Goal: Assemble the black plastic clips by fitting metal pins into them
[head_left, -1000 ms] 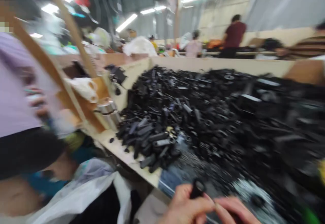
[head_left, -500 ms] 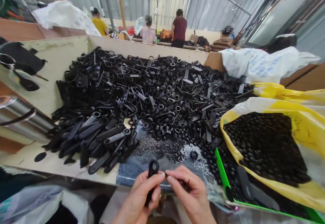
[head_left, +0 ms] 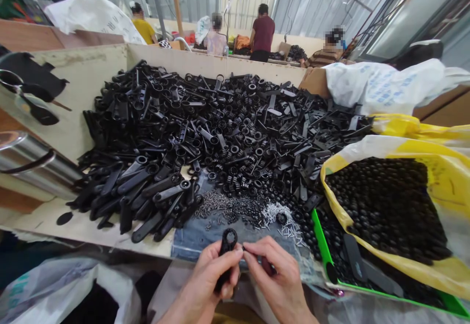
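Black handle (head_left: 225, 249) tilts in left hand (head_left: 215, 271), while pinching right hand (head_left: 278, 265) cups something dark (head_left: 270, 268).

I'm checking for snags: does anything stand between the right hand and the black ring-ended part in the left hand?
Only the left thumb, whose tip sits beside the black ring-ended part, on the side facing the right hand. Nothing else visible intervenes.

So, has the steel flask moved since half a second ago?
No, neither way: judged against the wooden side wall, the steel flask is in the same place; only the whole view has shifted slightly.
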Available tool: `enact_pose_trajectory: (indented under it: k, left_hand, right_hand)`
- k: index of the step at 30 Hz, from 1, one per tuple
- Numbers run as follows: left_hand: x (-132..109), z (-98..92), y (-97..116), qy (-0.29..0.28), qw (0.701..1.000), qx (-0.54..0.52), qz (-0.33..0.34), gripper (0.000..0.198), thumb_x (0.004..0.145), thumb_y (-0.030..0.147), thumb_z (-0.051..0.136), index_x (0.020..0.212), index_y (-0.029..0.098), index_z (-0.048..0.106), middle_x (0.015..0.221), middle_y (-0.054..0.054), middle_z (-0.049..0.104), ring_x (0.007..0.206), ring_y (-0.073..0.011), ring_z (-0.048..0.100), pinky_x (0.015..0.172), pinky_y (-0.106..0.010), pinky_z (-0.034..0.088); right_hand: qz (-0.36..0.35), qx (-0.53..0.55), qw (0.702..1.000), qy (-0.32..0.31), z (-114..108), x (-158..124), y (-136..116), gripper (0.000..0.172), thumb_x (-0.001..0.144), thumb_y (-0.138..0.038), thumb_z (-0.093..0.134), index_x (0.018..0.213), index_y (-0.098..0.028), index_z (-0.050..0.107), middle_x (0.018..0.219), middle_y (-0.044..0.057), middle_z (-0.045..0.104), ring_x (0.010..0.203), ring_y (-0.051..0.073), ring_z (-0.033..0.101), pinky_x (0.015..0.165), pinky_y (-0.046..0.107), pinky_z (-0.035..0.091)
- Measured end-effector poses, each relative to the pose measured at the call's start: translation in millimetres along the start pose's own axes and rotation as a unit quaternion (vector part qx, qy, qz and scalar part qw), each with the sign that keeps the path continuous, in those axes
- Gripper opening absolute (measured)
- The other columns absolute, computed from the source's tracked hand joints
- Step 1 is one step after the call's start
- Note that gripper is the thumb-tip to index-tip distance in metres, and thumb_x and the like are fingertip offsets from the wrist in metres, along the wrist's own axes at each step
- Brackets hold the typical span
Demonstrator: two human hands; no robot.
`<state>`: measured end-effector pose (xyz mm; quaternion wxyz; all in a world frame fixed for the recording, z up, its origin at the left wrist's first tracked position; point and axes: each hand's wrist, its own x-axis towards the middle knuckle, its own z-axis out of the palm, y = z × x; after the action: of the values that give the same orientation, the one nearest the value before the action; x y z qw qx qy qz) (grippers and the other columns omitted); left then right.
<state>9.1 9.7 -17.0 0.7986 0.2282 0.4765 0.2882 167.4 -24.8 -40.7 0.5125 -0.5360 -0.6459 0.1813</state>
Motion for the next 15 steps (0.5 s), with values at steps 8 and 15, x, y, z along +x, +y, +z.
enact_pose_trajectory:
  k: [8,15]
  left_hand:
    - [1.6,-4.5,-0.5,0.006,0.996,0.075,0.050,0.038,0.074,0.050,0.084,0.087,0.016,0.072,0.056,0.003,0.058,0.052,-0.0081,0.037,0.052,-0.020,0.024]
    - [7.7,1.0,4.6,0.018,0.997,0.075,0.030,0.040,0.066,0.050,0.086,0.079,0.017,0.068,0.051,0.004,0.057,0.048,-0.0071,0.035,0.050,-0.021,0.021]
  right_hand:
    - [-0.029,-0.010,0.999,-0.021,-0.1,-0.7,6.0,0.014,0.097,-0.011,0.066,0.100,-0.020,0.077,0.078,0.002,0.070,0.060,0.013,0.061,0.051,0.022,0.044]
    - [-0.026,0.009,0.999,-0.021,1.0,-3.0,11.5,0.012,0.098,-0.013,0.066,0.101,-0.019,0.077,0.078,0.002,0.069,0.062,0.014,0.061,0.052,0.022,0.044]
